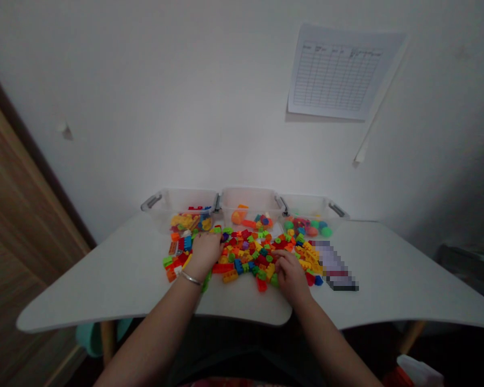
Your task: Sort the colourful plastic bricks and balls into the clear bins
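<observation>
A heap of small coloured plastic building blocks [250, 255] lies on the white table [116, 279] in front of me. My left hand [205, 251], a thin bangle on its wrist, rests on the heap's left side with fingers curled over blocks near the top. My right hand [290, 271] lies on the heap's right side, its fingers bent down among the pieces. What either hand grips, if anything, is hidden under the fingers.
Three clear plastic bins stand in a row behind the heap: left bin [181, 201], middle bin [250, 199], right bin [312, 207], each holding some coloured pieces. A blurred flat object [339, 266] lies right of the heap. A printed sheet [339, 72] hangs on the wall.
</observation>
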Available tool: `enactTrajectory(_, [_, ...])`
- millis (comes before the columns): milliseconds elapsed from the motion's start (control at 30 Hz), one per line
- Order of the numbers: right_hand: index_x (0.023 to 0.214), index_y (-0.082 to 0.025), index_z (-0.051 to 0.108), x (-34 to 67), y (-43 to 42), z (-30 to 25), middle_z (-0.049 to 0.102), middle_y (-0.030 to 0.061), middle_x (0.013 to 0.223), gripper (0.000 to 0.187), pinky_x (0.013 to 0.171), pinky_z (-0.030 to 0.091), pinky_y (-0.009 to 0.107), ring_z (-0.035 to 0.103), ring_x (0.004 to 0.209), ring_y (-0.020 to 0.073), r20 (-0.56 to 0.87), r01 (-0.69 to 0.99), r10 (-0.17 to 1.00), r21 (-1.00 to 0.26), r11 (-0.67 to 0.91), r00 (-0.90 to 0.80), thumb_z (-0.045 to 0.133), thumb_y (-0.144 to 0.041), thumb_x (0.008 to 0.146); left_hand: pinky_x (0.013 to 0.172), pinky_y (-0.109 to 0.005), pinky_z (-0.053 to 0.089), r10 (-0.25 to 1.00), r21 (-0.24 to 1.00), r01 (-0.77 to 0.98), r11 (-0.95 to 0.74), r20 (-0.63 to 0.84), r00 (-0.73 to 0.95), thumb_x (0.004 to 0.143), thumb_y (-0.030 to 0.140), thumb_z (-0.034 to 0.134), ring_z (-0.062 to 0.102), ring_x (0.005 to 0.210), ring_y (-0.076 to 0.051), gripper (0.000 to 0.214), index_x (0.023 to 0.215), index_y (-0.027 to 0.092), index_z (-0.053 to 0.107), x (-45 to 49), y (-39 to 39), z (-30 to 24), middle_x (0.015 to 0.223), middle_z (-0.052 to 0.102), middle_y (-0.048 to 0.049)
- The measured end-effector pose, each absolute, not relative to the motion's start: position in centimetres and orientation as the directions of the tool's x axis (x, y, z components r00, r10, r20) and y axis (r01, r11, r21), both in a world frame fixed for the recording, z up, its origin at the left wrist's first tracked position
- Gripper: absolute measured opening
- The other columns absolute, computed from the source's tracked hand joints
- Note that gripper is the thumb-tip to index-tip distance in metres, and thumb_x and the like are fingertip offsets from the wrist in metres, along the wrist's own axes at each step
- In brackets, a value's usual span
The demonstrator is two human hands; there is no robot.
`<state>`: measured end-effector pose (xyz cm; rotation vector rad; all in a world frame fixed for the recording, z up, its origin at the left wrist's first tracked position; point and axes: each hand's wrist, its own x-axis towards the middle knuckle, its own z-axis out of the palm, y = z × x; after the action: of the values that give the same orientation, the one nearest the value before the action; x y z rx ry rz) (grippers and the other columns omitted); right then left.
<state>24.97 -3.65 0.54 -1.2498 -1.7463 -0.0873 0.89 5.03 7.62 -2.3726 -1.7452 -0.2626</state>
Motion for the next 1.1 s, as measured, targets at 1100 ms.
enactTrajectory(1100, [0.091, -0.021, 0.063, 25.5, -3.1, -0.1, 0.067, 0.0081, 0.104, 0.028, 0.093, 0.045, 0.046, 0.058, 0.102, 0.0256, 0.673, 0.807, 0.735, -0.477, 0.347, 0.082, 0.045, -0.007, 0.076, 0.111, -0.054, 0.026, 0.768, 0.097, 0.916, -0.388, 0.584, 0.263, 0.089, 0.037, 0.043, 0.044, 0.128, -0.031, 0.05, 0.132, 0.012, 0.052, 4.2, 7.8, 11.5, 0.138, 0.054, -0.0143])
